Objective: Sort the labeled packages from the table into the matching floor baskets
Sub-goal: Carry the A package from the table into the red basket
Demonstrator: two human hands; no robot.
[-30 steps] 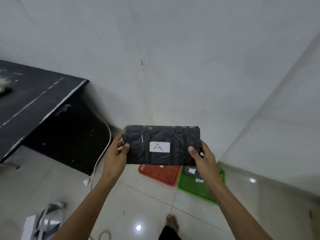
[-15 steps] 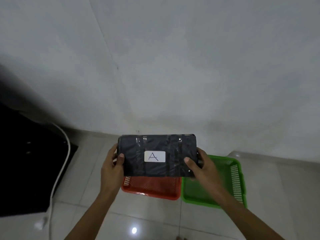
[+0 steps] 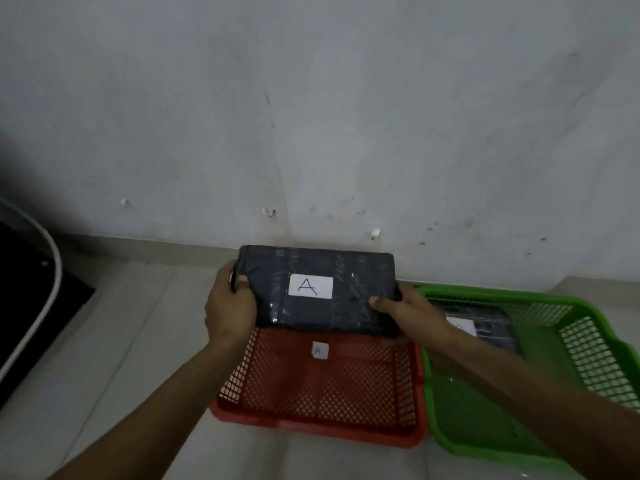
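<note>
Hands both clamped on our black package (image 3: 322, 292), left hand (image 3: 228, 310) and right hand (image 3: 412, 315) at its ends, above the red basket (image 3: 322, 386).

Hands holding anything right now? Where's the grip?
Yes: the black package labeled A, held by its two short ends, left hand on its left end, right hand on its right end.

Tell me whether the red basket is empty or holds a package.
Empty: the red mesh plastic basket shows a bare floor with only a small white A tag; its far edge is hidden.
</note>
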